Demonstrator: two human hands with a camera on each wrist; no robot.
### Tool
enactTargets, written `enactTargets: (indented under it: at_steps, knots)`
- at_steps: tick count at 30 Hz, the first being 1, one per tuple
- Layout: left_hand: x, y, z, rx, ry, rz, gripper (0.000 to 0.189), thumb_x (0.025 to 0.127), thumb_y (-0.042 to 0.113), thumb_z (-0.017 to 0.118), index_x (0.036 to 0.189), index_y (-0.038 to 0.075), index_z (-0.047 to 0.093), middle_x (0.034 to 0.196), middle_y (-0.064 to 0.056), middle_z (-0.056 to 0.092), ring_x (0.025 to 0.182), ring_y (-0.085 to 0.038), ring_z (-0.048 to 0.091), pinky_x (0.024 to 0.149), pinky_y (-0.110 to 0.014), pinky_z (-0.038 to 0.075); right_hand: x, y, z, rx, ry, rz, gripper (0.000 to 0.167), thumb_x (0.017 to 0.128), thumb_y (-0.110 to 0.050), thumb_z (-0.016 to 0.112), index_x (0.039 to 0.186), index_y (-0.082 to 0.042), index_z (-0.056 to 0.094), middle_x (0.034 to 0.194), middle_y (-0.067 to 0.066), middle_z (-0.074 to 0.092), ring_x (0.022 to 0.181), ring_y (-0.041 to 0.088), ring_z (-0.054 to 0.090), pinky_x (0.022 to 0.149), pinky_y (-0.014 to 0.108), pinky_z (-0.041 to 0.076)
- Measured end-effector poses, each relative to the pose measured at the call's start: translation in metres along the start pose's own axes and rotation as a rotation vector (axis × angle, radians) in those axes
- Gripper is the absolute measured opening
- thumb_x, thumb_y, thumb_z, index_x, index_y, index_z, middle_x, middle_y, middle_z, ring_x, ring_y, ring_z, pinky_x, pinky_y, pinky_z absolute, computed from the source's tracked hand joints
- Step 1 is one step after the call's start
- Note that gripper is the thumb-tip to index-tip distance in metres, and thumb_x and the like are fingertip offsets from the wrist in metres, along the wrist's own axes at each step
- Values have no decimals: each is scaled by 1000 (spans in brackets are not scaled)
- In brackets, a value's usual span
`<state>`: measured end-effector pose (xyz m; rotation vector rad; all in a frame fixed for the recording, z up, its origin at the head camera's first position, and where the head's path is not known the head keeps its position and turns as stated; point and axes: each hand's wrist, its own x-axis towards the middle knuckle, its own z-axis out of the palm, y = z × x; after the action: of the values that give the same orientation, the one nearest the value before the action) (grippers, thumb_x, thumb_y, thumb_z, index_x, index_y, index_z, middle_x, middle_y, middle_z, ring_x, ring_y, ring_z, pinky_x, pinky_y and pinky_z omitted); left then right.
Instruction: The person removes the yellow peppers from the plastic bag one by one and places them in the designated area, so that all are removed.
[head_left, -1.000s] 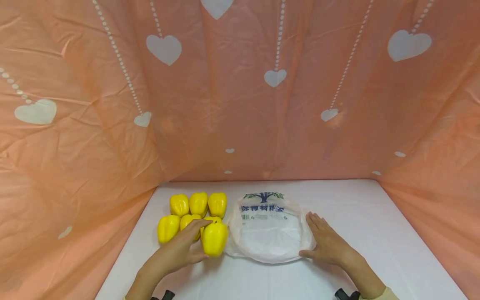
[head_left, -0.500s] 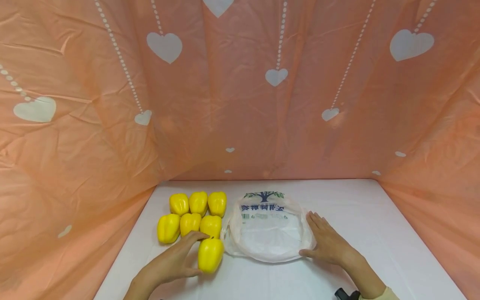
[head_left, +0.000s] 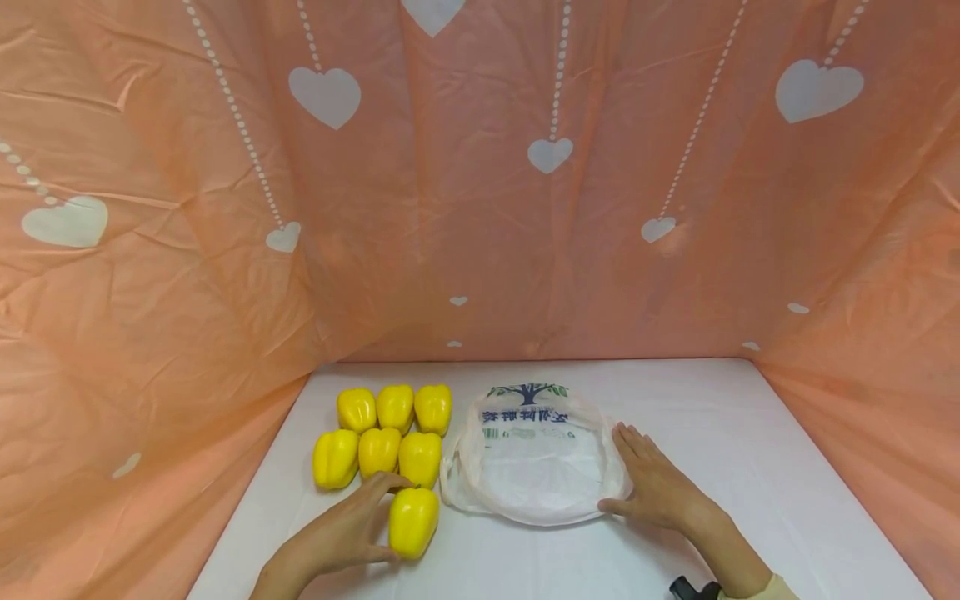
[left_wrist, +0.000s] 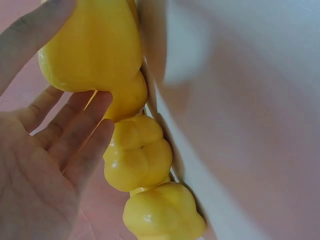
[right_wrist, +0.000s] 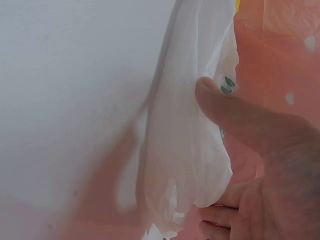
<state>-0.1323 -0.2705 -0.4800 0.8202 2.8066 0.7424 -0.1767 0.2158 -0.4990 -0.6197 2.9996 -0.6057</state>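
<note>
A yellow bell pepper [head_left: 413, 523] is between the thumb and fingers of my left hand [head_left: 347, 527], just in front of two rows of similar peppers. Up close in the left wrist view, the held pepper [left_wrist: 95, 47] has the thumb along one side and fingertips at its lower end. To its right, a white plastic bag [head_left: 542, 510] lies with its mouth spread wide, a printed tree and lettering at the back. Against the bag's right side rests my right hand [head_left: 663, 490], fingers extended. Its thumb [right_wrist: 210, 95] touches the bag in the right wrist view.
Several yellow bell peppers [head_left: 378, 450] stand close together in rows left of the bag. The white table [head_left: 750, 467] meets an orange curtain [head_left: 480, 217] with white hearts at the back and sides. Near the right forearm is a black object [head_left: 692, 588].
My left hand has brought the pepper toward me and slightly left, away from the bag, uncovering the front row of peppers. The right hand stays at the bag.
</note>
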Motion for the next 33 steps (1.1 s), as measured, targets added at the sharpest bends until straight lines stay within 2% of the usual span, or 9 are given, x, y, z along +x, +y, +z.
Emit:
enactTargets:
  at_steps: [11,24,28,30,33]
  knots:
    - [-3,-4,3,-7,20,26,93,75,45,98,145,11,47,143,-2,52,126,-24,59,109,-46,55,0,0,0,-8,14,-10,119,80,-54,90,158,17,34,166,35,33,155,52,30,127,64,25]
    - [-5,-5,2,-45,-15,-24,93,74,41,99,145,12,46,145,-4,50,130,-27,56,113,-48,52,0,1,-1,18,-14,15,120,81,-55,89,161,13,31,169,32,30,158,50,27,128,64,22]
    - [-6,-7,3,-48,-18,-21,95,74,41,99,146,11,46,145,-4,49,131,-30,56,113,-48,52,-1,0,-2,25,-8,12,120,81,-57,88,162,13,31,170,31,30,158,49,26,129,62,23]
    - [-6,-7,3,-25,-17,-10,95,74,43,99,146,9,47,146,-4,49,132,-32,56,112,-48,52,-1,-1,-3,30,-4,13,120,82,-57,87,162,12,30,170,30,29,159,48,25,129,60,23]
    - [-8,-7,0,30,-17,12,86,75,47,97,139,4,59,147,-8,49,132,-36,56,108,-50,54,-2,-2,-4,31,4,10,120,83,-59,86,162,12,31,171,30,29,159,48,25,129,60,23]
